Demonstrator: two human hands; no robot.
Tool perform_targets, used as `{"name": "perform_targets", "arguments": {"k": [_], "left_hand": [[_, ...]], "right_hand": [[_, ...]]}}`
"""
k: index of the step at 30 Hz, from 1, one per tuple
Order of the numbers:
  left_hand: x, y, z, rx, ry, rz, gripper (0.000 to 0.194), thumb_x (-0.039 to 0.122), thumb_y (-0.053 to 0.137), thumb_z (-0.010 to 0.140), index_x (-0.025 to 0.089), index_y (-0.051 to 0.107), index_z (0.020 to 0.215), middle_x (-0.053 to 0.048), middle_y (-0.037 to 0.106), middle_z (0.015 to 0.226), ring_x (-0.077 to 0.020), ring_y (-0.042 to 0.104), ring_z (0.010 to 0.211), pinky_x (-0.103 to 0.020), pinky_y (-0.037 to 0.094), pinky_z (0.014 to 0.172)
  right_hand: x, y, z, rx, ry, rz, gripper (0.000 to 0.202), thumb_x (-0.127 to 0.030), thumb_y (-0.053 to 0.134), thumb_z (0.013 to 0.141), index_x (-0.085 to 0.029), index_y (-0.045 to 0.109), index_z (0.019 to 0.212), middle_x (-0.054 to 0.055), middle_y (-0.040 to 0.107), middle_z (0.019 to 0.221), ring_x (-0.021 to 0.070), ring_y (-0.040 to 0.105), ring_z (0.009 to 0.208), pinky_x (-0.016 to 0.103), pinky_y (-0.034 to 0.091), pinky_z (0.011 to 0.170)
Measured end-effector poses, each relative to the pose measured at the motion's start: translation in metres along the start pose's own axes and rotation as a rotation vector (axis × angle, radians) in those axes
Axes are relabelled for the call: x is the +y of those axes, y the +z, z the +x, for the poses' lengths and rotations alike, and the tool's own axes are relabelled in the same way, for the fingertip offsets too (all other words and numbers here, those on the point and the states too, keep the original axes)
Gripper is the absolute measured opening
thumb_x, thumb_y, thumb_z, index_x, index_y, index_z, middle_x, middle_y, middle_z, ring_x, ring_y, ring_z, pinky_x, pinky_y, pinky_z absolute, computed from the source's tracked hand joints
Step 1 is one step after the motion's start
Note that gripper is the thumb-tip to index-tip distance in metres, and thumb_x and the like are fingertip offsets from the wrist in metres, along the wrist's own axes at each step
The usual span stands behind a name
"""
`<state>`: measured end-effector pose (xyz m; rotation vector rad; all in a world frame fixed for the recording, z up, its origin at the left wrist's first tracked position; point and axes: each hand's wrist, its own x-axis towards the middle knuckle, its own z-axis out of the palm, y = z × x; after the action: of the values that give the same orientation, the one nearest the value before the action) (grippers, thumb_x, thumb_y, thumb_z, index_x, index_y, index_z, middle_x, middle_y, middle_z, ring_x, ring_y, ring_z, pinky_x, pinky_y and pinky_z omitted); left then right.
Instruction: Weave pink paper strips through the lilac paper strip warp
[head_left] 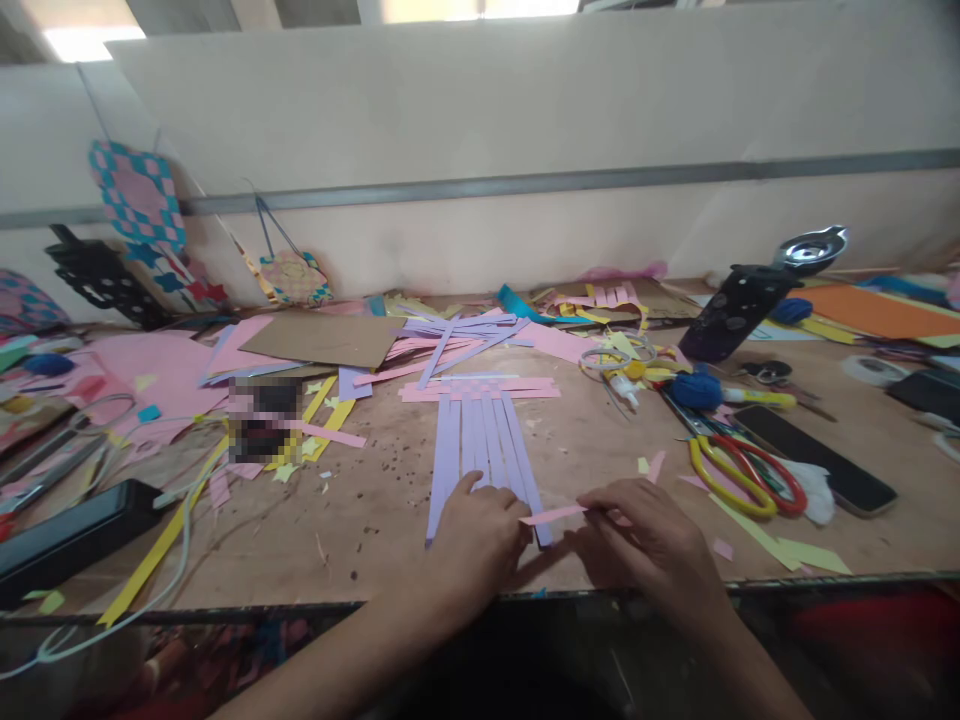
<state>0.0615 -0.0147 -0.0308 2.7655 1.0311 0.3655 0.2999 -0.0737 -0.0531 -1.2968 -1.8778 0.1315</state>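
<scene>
A pink paper strip (555, 515) is stretched between my two hands near the table's front edge. My left hand (484, 530) is closed on its left end, over the lower part of several lilac paper strips (469, 440) that lie lengthwise. My right hand (649, 535) pinches the other end, to the right of the lilac strips. At their far end, the lilac strips cross pink strips (532, 388) in a woven band. The lower ends of the middle lilac strips are hidden under my left hand.
Scissors with yellow and red handles (739, 480) and a dark phone (814, 460) lie to the right. A black tumbler (731, 310) stands behind them. Cardboard (322, 338) and pink paper (142, 375) are piled at the left, near a black power strip (82, 535).
</scene>
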Motion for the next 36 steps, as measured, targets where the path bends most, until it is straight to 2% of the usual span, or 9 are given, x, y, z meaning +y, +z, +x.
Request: {"name": "perform_targets", "arguments": {"k": [5,10,13,16,21,24,28,33,36], "left_hand": [[-0.022,-0.013,0.004,0.025,-0.318,-0.58,0.017,0.024,0.062,0.095,0.022,0.078,0.09,-0.002,0.08,0.091,-0.0206,0.072,0.087,-0.029,0.049,0.073],[-0.041,-0.013,0.014,0.077,-0.386,-0.727,0.017,0.026,0.061,0.092,0.021,0.077,0.088,-0.002,0.078,0.086,-0.0183,0.07,0.077,-0.027,0.049,0.068],[-0.046,-0.016,0.017,0.088,-0.384,-0.73,0.018,0.028,0.061,0.093,0.021,0.077,0.089,-0.002,0.079,0.086,-0.0184,0.071,0.077,-0.027,0.05,0.069],[-0.046,-0.022,0.016,0.123,-0.358,-0.682,0.017,0.026,0.061,0.094,0.021,0.077,0.088,-0.002,0.078,0.088,-0.0192,0.071,0.082,-0.029,0.05,0.073],[-0.036,-0.03,0.014,0.132,-0.23,-0.553,0.014,0.017,0.066,0.092,0.022,0.079,0.089,0.0,0.078,0.089,-0.0183,0.07,0.086,-0.029,0.049,0.077],[-0.031,-0.031,0.014,0.128,-0.191,-0.538,0.012,0.016,0.069,0.092,0.022,0.08,0.091,0.0,0.078,0.09,-0.0178,0.071,0.085,-0.029,0.049,0.078],[-0.03,-0.032,0.007,0.11,-0.187,-0.485,0.008,0.018,0.073,0.093,0.022,0.079,0.097,-0.001,0.078,0.093,-0.0188,0.071,0.088,-0.03,0.049,0.08],[-0.032,-0.034,-0.025,0.03,-0.193,-0.243,0.02,0.022,0.081,0.088,0.02,0.074,0.107,-0.002,0.077,0.098,-0.0241,0.069,0.099,-0.036,0.048,0.089],[-0.032,-0.032,-0.04,-0.05,-0.1,-0.138,0.021,0.025,0.081,0.088,0.02,0.07,0.105,-0.001,0.074,0.098,-0.0242,0.067,0.099,-0.039,0.046,0.092]], "right_hand": [[-0.006,0.008,0.017,0.016,-0.211,-0.128,0.014,-0.013,0.062,0.101,-0.024,0.065,0.11,0.003,0.072,0.093,0.0211,0.062,0.089,0.035,0.045,0.084],[-0.008,0.035,0.024,-0.06,-0.234,-0.256,0.01,-0.015,0.06,0.102,-0.022,0.067,0.099,0.003,0.071,0.088,0.0234,0.061,0.087,0.039,0.041,0.085],[-0.01,0.043,0.023,-0.136,-0.188,-0.266,0.016,-0.012,0.059,0.1,-0.023,0.07,0.1,0.003,0.071,0.09,0.0245,0.062,0.09,0.039,0.042,0.084],[-0.014,0.039,0.022,-0.203,-0.105,-0.194,0.014,-0.02,0.06,0.101,-0.025,0.07,0.109,0.004,0.072,0.097,0.0246,0.064,0.093,0.039,0.045,0.084],[-0.02,0.029,0.033,-0.092,0.062,0.005,0.015,-0.03,0.064,0.097,-0.026,0.068,0.111,0.007,0.074,0.107,0.028,0.067,0.101,0.042,0.051,0.087],[-0.026,0.035,0.042,-0.134,0.149,0.202,0.028,-0.032,0.063,0.097,-0.026,0.067,0.124,0.006,0.075,0.112,0.0227,0.069,0.089,0.036,0.056,0.078],[-0.03,0.045,0.049,-0.238,0.259,0.382,0.02,-0.028,0.06,0.096,-0.026,0.073,0.11,0.002,0.078,0.1,0.0198,0.072,0.086,0.031,0.056,0.075],[-0.025,0.041,0.045,-0.313,0.197,0.281,0.02,-0.018,0.056,0.088,-0.026,0.073,0.096,0.002,0.076,0.093,0.0215,0.071,0.088,0.034,0.052,0.078],[-0.024,0.039,0.041,-0.391,0.125,0.212,0.015,-0.021,0.056,0.094,-0.025,0.071,0.094,0.003,0.074,0.092,0.0227,0.068,0.09,0.037,0.049,0.08]]}}
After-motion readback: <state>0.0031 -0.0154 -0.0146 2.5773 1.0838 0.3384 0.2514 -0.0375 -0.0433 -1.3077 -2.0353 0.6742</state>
